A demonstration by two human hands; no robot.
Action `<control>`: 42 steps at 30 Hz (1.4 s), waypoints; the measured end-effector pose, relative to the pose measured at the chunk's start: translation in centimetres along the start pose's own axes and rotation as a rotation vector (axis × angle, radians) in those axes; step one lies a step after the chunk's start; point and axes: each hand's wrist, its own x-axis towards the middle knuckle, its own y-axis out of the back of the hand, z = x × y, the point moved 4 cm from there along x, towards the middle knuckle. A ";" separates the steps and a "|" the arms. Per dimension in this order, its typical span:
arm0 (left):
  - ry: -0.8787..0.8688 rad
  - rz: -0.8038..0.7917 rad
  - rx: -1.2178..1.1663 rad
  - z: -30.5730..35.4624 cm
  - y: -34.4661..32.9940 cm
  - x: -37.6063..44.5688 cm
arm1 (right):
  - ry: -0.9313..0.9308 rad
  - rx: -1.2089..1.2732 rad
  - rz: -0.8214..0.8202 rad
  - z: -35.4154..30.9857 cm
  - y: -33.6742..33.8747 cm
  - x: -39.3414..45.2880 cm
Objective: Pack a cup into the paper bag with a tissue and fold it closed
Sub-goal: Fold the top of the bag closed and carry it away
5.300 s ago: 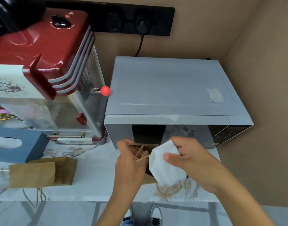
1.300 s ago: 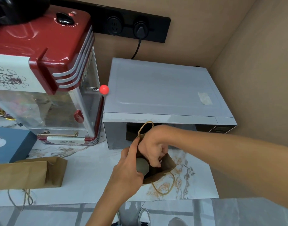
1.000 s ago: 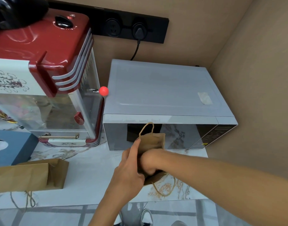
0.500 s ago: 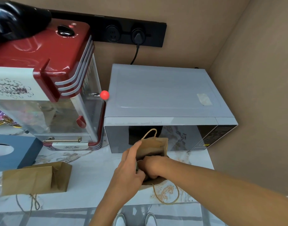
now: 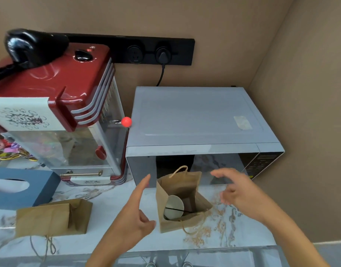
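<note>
A brown paper bag (image 5: pixel 180 185) stands open on the marble counter in front of the microwave, its twine handles showing at the back and front. Inside it lies a pale cup (image 5: pixel 173 206) with a dark straw across its lid. The tissue is not visible in the bag. My left hand (image 5: pixel 136 214) hovers just left of the bag, fingers spread, touching nothing. To the bag's right, my right hand (image 5: pixel 238 191) is also open and empty, a short way from the bag's side.
A silver microwave (image 5: pixel 196 120) sits directly behind the bag. A red popcorn machine (image 5: pixel 69 105) stands at the left, with a blue tissue box (image 5: pixel 38 189) and a second, flat paper bag (image 5: pixel 52 216) in front of it. The counter edge (image 5: pixel 165 251) is near me. A wall closes off the right.
My right hand has come out of the bag and my left hand has let go of its rim. Both now hover beside it, and the cup shows inside.
</note>
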 end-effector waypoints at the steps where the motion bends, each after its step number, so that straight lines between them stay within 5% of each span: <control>1: 0.002 -0.019 -0.033 0.2 -0.7 0.3 | -0.017 0.010 -0.016 1.2 -1.0 -0.2; 6: -0.006 0.027 -0.196 1.8 -2.4 2.0 | -0.062 0.307 -0.202 3.7 -5.4 0.4; 14: 0.010 0.068 -0.153 2.1 -2.5 1.8 | -0.129 0.543 0.015 4.9 -6.1 -0.6; 19: 0.004 0.130 -0.199 1.5 -3.3 1.9 | -0.162 0.778 -0.016 5.2 -7.2 -2.2; 23: -0.005 0.103 -0.348 1.0 -3.7 2.0 | -0.204 1.012 0.164 5.8 -7.7 -1.2; 26: 0.050 0.144 -0.491 0.7 -3.8 2.3 | -0.225 0.837 0.224 6.3 -8.3 -0.5; 31: 0.053 0.132 -0.155 0.1 -4.6 2.5 | -0.228 0.659 0.118 6.9 -10.0 -0.7; 35: 0.005 0.209 0.078 -0.5 -5.4 2.5 | -0.211 0.487 0.239 7.8 -10.7 -0.6; 42: 0.047 0.276 0.044 -2.8 -4.7 2.3 | -0.148 0.406 0.388 8.4 -11.6 -1.5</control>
